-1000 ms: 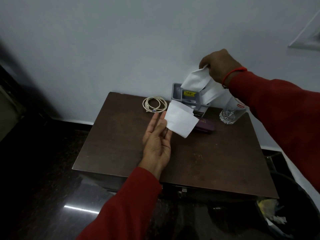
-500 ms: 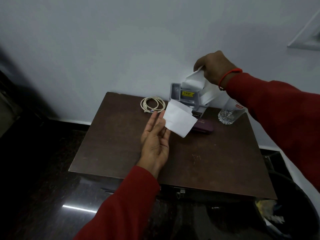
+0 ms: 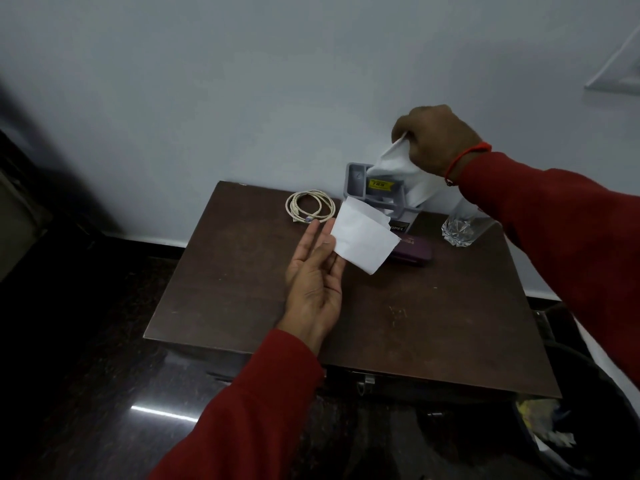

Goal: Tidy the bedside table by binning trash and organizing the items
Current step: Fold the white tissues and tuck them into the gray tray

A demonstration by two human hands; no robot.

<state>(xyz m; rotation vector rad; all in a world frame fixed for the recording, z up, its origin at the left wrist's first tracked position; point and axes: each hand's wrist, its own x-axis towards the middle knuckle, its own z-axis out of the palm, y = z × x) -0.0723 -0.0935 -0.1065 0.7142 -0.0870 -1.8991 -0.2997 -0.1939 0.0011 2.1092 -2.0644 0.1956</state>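
Your right hand (image 3: pixel 437 140) pinches a white tissue (image 3: pixel 398 168) above the grey organizer (image 3: pixel 377 195) at the bedside table's (image 3: pixel 433 313) back edge, while your left hand's (image 3: pixel 313 282) straight fingers pinch a folded white paper (image 3: pixel 363 242).
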